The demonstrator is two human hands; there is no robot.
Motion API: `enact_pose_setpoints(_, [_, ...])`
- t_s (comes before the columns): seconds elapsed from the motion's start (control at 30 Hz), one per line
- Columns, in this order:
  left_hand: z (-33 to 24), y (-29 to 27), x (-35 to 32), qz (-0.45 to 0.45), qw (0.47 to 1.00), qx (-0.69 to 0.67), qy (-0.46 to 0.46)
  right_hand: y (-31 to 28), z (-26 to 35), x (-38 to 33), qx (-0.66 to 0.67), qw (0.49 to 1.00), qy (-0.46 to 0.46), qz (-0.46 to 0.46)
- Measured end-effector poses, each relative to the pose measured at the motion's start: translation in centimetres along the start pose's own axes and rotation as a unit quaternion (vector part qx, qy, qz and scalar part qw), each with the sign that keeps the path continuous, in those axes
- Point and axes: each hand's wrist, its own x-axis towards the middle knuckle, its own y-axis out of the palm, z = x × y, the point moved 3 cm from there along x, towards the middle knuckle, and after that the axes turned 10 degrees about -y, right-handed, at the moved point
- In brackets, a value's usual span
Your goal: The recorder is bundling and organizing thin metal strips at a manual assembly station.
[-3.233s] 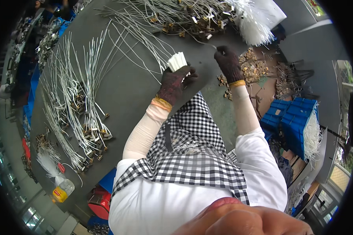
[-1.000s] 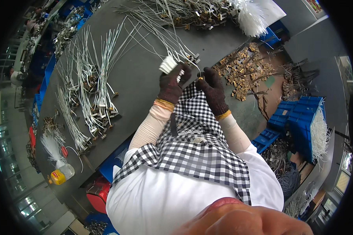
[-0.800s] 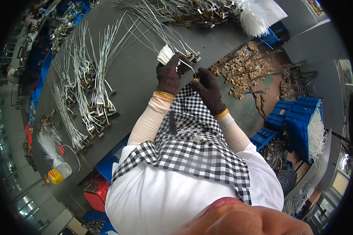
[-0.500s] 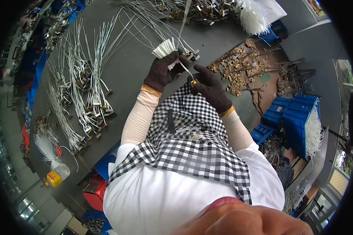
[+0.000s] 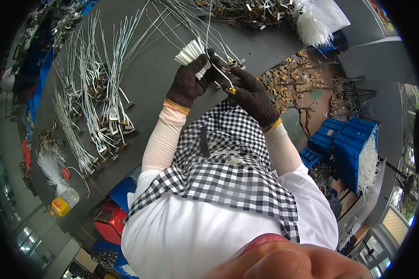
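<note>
Both my hands wear dark knit gloves and meet above the checked apron [image 5: 237, 181]. My left hand [image 5: 188, 81] is closed around a fanned bundle of short white sleeves [image 5: 190, 52]. A thin white wire [image 5: 222, 73] curves from beside that hand toward my right hand [image 5: 256, 100]. At the wire's near end is a small brass-coloured metal part [image 5: 231, 90], which my right fingertips pinch. More wires with small metal ends [image 5: 237, 62] lie just beyond the fingers.
White wires with metal ends [image 5: 109, 102] lie on the grey table to the left. Loose brass-coloured pieces [image 5: 291, 74] spread to the right, near a blue crate [image 5: 354, 146] of white strands. A yellow-labelled bottle [image 5: 65, 201] stands at the left edge; white strands [image 5: 312, 25] lie far right.
My right hand has shifted slightly right and nearer me, its fingers now closer together at the metal part. The left hand still grips the sleeves. The whole view has moved a little.
</note>
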Motion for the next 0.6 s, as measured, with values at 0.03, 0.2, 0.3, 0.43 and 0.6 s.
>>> enact_pose_setpoints(0.03, [-0.4, -0.8, 0.7, 0.019, 1.0, 0.013, 0.02, 0.2, -0.2, 0.1, 0.0, 1.0, 0.004, 0.003])
enact_pose_setpoints(0.2, [-0.7, 0.8, 1.2, -0.043, 0.977, 0.119, 0.17, 0.5, -0.9, 0.9, 0.088, 0.996, 0.014, -0.003])
enact_pose_setpoints(0.3, [-1.3, 1.1, 1.5, -0.092, 0.936, 0.234, 0.247, -0.2, -1.8, 2.0, -0.129, 0.983, -0.127, 0.026])
enact_pose_setpoints(0.43, [-2.4, 1.2, 1.9, -0.122, 0.92, 0.246, 0.278, -0.6, -1.3, 3.4, 0.076, 0.996, 0.043, 0.002])
enact_pose_setpoints(0.6, [-5.7, -2.2, 2.9, -0.335, 0.837, 0.397, 0.172, -5.0, -2.5, 8.4, -0.354, 0.931, -0.093, 0.001])
